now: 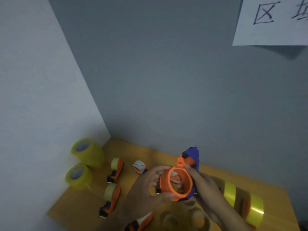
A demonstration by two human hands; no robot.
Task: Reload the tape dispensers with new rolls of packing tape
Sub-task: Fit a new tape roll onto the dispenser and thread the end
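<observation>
An orange and blue tape dispenser (pixel 181 179) is held up above the middle of a yellow-orange bench (pixel 136 152), between two bare hands, its round orange hub facing the camera and its blue end pointing up and away toward the grey wall (pixel 166 80). The hub is an open ring with no roll on it. The left hand (pixel 150 187) grips the ring from the left, thumb curled over its lower rim and fingers wrapped behind it, some fingertips showing through the hole. The right hand (pixel 205 189) clasps the dispenser's right side, thumb pressed on the upper rim near the neck. To the left on the bench, two loaded dispensers lie one behind the other: the far loaded dispenser (pixel 116 169) and the near loaded dispenser (pixel 110 199), each carrying a pale roll. A small dispenser with a white roll (pixel 139 166) lies just behind the left hand. Near the bench's left edge, by the white side wall, stand two stacks of yellowish tape rolls (pixel 86 152) and (pixel 78 176). Toward the right edge, behind the right forearm, lies a row of shiny yellow rolls (pixel 246 204). Blurred cardboard cores (pixel 185 217) sit at the near edge under the wrists. A white paper sign (pixel 273 20) hangs on the wall at upper right.
</observation>
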